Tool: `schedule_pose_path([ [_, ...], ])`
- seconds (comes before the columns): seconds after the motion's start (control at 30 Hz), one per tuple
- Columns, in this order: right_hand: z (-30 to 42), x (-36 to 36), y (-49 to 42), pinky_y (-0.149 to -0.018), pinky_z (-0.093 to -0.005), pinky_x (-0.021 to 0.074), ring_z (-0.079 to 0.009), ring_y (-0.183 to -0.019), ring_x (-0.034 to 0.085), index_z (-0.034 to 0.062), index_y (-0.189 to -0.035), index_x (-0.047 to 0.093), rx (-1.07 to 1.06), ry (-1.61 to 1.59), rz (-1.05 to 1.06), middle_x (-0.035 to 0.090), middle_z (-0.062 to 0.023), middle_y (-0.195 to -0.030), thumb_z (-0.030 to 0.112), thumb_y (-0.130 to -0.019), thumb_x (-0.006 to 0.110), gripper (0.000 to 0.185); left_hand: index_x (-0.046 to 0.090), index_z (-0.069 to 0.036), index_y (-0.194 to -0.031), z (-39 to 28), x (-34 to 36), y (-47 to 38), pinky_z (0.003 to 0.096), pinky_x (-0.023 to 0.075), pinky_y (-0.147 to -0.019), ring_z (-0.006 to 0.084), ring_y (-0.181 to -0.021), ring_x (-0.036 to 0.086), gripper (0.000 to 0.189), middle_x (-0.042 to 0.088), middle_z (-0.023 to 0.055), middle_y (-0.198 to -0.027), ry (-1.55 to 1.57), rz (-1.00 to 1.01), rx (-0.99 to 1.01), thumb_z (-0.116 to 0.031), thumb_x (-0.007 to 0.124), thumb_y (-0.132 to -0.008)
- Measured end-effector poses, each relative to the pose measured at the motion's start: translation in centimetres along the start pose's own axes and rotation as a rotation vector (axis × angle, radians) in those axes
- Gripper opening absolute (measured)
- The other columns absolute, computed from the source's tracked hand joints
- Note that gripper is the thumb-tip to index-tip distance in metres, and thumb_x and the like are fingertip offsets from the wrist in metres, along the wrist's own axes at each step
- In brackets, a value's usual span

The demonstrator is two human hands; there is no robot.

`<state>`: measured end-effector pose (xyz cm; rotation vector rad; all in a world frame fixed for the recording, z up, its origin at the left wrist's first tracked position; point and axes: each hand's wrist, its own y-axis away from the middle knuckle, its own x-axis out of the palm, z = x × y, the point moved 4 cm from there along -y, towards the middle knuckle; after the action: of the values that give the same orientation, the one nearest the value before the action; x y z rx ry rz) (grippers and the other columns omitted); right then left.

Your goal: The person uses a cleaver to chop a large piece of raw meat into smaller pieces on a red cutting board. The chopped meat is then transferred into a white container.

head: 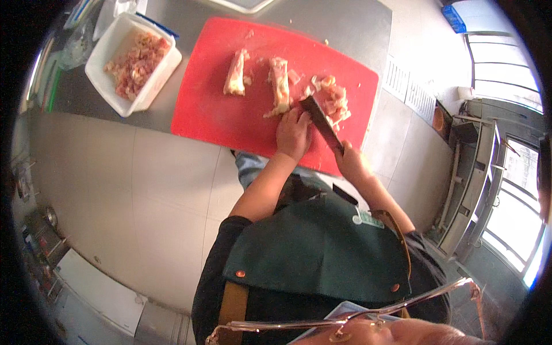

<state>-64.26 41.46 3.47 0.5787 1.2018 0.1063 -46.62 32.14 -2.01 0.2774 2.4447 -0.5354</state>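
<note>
My right hand (354,163) grips a cleaver (322,123), its dark blade seen nearly edge-on over the red cutting board (207,108). Close to the left of the blade, my left hand (294,133) rests with its fingertips at the near end of a long piece of raw meat (279,82); whether it holds anything is hidden. A second long meat piece (236,77) lies further left on the board. Cut raw meat chunks (337,103) form a loose pile to the right of the blade.
A white plastic tub (98,79) with small meat pieces (140,64) stands left of the board on the metal table (358,17). Clear plastic bags (77,47) lie beyond the tub. Part of a tray (248,5) shows at the table's far side.
</note>
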Motion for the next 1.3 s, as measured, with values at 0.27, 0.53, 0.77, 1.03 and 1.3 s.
schedule_pose_path([
  [0.27, -6.9, -2.1, 5.1, -0.041, -0.0292, 0.039, -0.0086, -0.045, 0.048, 0.0054, -0.092, 0.061, 0.31, -0.789, -0.23, 0.051, 0.0007, -0.058, 0.023, -0.099, 0.065, 0.019, 0.037, -0.005, -0.147, 0.1, 0.5, 1.5, 0.059, 0.0354, -0.112, 0.054, -0.136, 0.037, 0.081, 0.031, 0.0329, -0.152, -0.13, 0.101, 0.031, -0.029, 0.078, -0.081],
  [0.53, -10.2, 2.7, -3.5, -0.037, -0.0301, 0.04, -0.012, -0.042, 0.047, 0.0099, -0.094, 0.054, 0.409, -1.332, -0.139, 0.05, 0.0012, -0.061, 0.026, -0.101, 0.063, 0.02, 0.009, -0.006, -0.161, 0.1, 3.6, -8.1, 0.0656, 0.0161, -0.121, 0.0606, -0.148, 0.011, 0.148, 0.007, 0.0447, -0.158, -0.252, 0.071, -0.069, -0.057, 0.094, -0.051],
  [0.77, -2.1, 1.9, -8.5, -0.044, -0.0346, 0.0481, -0.0134, -0.051, 0.056, 0.0026, -0.104, 0.065, 0.226, -1.19, 0.071, 0.058, -0.0028, -0.068, 0.032, -0.098, 0.067, 0.03, 0.03, -0.017, -0.159, -0.7, 4.8, -10.0, 0.0609, 0.0304, -0.114, 0.0529, -0.138, 0.035, 0.125, 0.034, 0.0344, -0.15, -0.013, 0.116, 0.185, -0.069, 0.085, -0.059],
  [1.03, 3.4, -2.4, -6.2, -0.045, -0.0313, 0.0449, -0.0121, -0.051, 0.054, 0.0024, -0.104, 0.068, 0.247, -1.037, 0.049, 0.056, -0.0018, -0.066, 0.023, -0.097, 0.066, 0.021, 0.048, -0.011, -0.147, -1.6, 1.8, -10.5, 0.0568, 0.0366, -0.108, 0.044, -0.129, 0.048, 0.092, 0.051, 0.0242, -0.138, 0.344, -0.17, 0.176, -0.055, 0.084, -0.074],
  [1.3, 20.2, -12.0, -6.0, -0.043, -0.0314, 0.043, -0.012, -0.047, 0.055, 0.0026, -0.087, 0.065, -0.137, -0.817, -0.069, 0.056, -0.0024, -0.06, 0.024, -0.095, 0.067, 0.023, 0.05, -0.006, -0.144, -1.2, -17.1, -15.5, 0.0531, 0.0412, -0.104, 0.0417, -0.119, 0.056, 0.088, 0.061, 0.0225, -0.127, 0.22, -0.639, 0.234, -0.028, 0.089, -0.069],
])
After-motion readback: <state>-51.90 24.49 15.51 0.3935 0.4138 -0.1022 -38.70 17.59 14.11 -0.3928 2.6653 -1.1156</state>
